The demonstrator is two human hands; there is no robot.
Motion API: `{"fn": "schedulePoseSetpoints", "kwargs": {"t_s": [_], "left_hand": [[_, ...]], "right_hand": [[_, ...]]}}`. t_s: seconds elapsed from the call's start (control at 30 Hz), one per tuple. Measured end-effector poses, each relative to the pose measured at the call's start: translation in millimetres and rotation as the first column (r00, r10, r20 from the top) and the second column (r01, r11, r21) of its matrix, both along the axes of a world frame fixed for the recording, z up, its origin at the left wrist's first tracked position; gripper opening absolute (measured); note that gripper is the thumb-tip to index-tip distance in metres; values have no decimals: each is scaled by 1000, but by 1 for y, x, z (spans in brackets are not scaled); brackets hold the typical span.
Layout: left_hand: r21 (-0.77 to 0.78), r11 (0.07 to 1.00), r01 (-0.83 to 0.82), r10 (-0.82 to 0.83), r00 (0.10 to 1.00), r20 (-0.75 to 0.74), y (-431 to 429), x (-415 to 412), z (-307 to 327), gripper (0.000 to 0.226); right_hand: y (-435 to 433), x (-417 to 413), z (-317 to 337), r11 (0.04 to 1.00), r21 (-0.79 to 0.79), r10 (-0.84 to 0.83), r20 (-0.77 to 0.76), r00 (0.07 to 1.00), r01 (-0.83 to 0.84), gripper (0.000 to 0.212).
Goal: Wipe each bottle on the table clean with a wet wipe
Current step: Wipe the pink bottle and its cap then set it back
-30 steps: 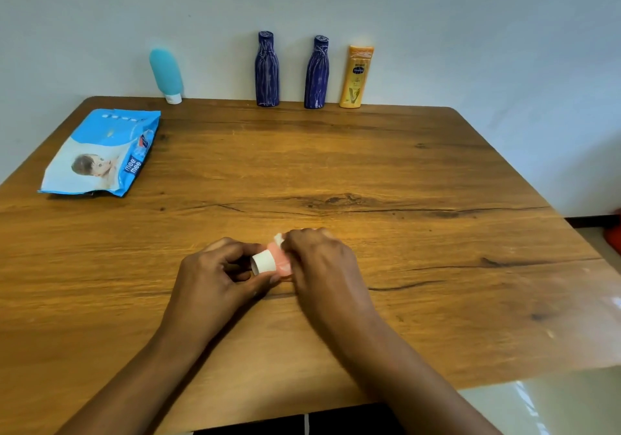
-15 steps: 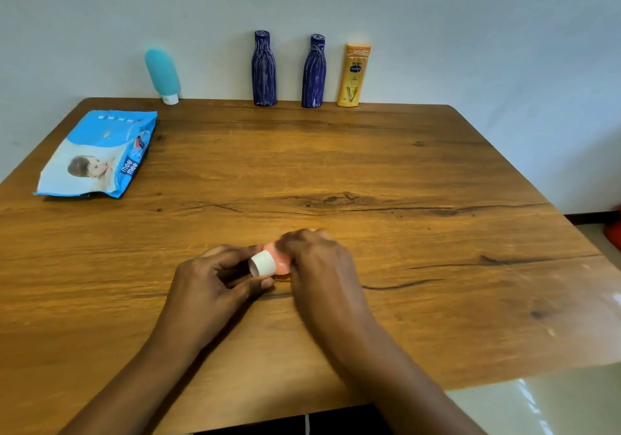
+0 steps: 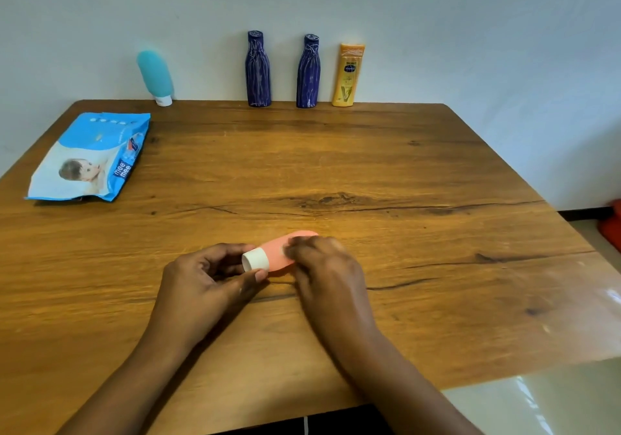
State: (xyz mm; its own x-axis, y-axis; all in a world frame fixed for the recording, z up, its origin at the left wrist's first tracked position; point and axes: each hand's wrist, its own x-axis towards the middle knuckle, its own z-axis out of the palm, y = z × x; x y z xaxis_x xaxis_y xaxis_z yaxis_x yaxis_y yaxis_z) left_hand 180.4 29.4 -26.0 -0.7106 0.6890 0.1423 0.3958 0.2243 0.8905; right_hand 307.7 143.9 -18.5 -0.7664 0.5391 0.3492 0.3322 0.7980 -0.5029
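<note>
The head camera looks forward and down (wide-angle, from close above) across the table (image 3: 437, 165) toward the wall (image 3: 470, 14).

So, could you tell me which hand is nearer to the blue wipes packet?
Left. The left hand grips the pink bottle by its white cap, on the side toward the wipes packet; the right hand touches the bottle's body, further right and farther away.

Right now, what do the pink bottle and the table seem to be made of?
Pink bottle: probably soft matte plastic or silicone; even colour, no glare. White cap: likely hard plastic, smooth. Table: wood or wood-look laminate; grain, knots, glossy sheen at right.
</note>
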Motion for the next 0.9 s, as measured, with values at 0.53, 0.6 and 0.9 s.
{"fn": "schedulePoseSetpoints", "kwargs": {"t_s": [0.53,0.6,0.9], "left_hand": [[-10,1000,-2,3,999,52,1,-3,1,35],[9,1000,8,-9,996,90,1,-4,0,35],[-13,1000,0,1,997,78,1,-2,2,31]], "right_hand": [[8,-2,-1,992,28,-126,31,992,125,32],[-16,-5,2,997,71,-28,21,999,26,36],[24,0,-8,993,-38,-110,11,994,110,31]]}}
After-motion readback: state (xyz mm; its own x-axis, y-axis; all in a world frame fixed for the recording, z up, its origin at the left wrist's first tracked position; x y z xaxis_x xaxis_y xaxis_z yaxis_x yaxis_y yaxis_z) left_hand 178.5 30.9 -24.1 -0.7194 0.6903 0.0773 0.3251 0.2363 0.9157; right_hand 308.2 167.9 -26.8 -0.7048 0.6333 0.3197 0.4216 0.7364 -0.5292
